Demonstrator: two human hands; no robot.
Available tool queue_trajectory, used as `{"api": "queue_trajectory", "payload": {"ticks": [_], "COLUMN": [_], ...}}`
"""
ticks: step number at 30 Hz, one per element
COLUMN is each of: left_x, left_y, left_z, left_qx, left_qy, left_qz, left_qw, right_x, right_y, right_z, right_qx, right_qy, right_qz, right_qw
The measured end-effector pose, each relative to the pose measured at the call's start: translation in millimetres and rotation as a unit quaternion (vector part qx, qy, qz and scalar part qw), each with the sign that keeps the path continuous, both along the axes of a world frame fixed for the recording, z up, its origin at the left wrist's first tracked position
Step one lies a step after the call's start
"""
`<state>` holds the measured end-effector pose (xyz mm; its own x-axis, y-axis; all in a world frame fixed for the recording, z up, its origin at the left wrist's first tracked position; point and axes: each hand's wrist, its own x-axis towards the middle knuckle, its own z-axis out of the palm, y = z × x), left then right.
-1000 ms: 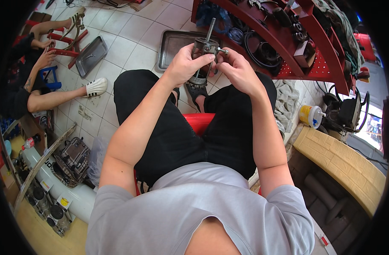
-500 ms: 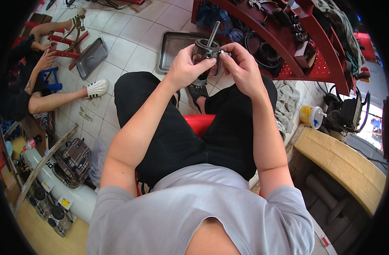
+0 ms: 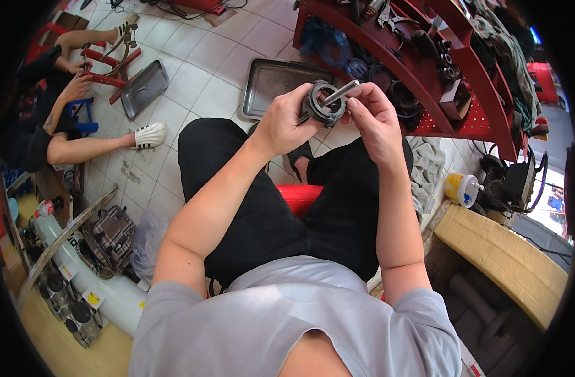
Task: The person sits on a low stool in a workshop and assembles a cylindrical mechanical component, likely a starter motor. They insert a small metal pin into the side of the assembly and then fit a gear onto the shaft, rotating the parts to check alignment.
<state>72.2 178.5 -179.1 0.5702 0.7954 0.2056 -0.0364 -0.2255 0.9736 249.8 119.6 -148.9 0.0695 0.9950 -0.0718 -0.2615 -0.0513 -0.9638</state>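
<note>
My left hand (image 3: 282, 122) is wrapped round a dark metal cylinder (image 3: 331, 119) held above my knees. The cylinder's open, ring-shaped end is tilted up toward me, and a shiny steel rod (image 3: 341, 92) sticks out of it to the upper right. My right hand (image 3: 377, 120) is beside the ring's right side, its thumb and forefinger pinched together. Whatever lies between those fingertips is too small or hidden to name. The lower part of the cylinder is hidden behind my left hand.
A grey metal tray (image 3: 255, 88) lies on the tiled floor beyond my hands. At the far right stands a red rack (image 3: 448, 119) with many parts. Left, another person's hands (image 3: 79, 78) are near a red stand, with a second tray (image 3: 144, 91) beside it. A yellow-white tub (image 3: 461, 189) stands right.
The cylinder has tipped from nearly upright, so its ring end and rod now lean toward me and right. Both hands have come slightly closer and lower. A small shiny piece at my right fingertips is now hidden.
</note>
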Motion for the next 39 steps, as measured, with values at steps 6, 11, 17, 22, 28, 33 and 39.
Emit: {"api": "queue_trajectory", "payload": {"ticks": [6,11,17,22,28,33,39], "left_x": [0,4,0,2,3,3,2], "left_y": [1,0,3,3,1,1,1], "left_z": [-2,-12,-19,-19,-24,-23,-24], "left_qx": [-0.006,-0.025,-0.023,-0.106,-0.183,-0.182,-0.19], "left_qy": [-0.01,-0.055,-0.044,-0.11,-0.194,-0.185,-0.163], "left_qz": [0.012,0.016,-0.005,0.0,-0.027,-0.029,-0.022], "left_qw": [1.0,0.998,0.999,0.988,0.963,0.965,0.968], "right_x": [-4,1,2,-1,-6,-3,-4], "right_y": [1,4,1,1,1,3,3], "right_z": [-1,-2,6,8,4,7,3], "right_qx": [0.031,-0.068,-0.074,-0.01,0.027,-0.074,-0.013], "right_qy": [0.012,0.001,-0.046,-0.022,0.006,0.009,-0.003], "right_qz": [-0.02,0.01,0.015,0.018,0.008,0.014,0.016], "right_qw": [0.999,0.998,0.996,1.0,1.0,0.997,1.0]}}
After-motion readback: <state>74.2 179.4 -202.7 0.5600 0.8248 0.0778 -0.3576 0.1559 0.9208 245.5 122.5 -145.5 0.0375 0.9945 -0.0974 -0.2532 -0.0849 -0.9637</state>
